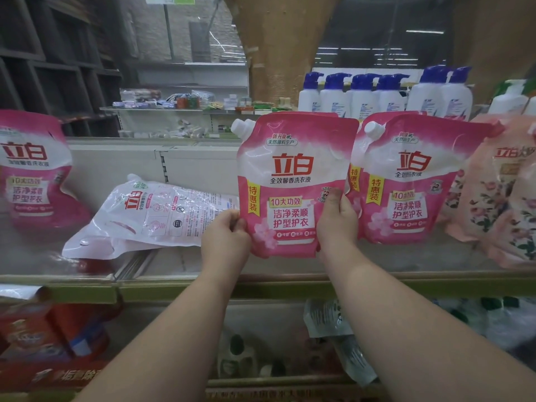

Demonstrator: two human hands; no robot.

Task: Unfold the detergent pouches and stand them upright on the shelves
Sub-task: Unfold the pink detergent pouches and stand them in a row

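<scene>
I have the pink pouch [294, 184] upright over the shelf [261, 281], left hand [224, 233] and right hand [336, 219] each pinching a lower edge. One neighbour [412, 181] already stands (right side); a white pouch [150, 216] lies flat, left to do.

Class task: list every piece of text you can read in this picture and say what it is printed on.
Held pouch: "立白", "全效馨香洗衣液", "特惠装", "10大功效", "洁净柔顺 护型护衣".
Upright pouch beside it: "立白", "特惠装".
Left pouch: "立白".
Lying pouch: "立白"; small print unreadable.
Floral pouch: "立白".
Bottle labels: too blurred.
</scene>
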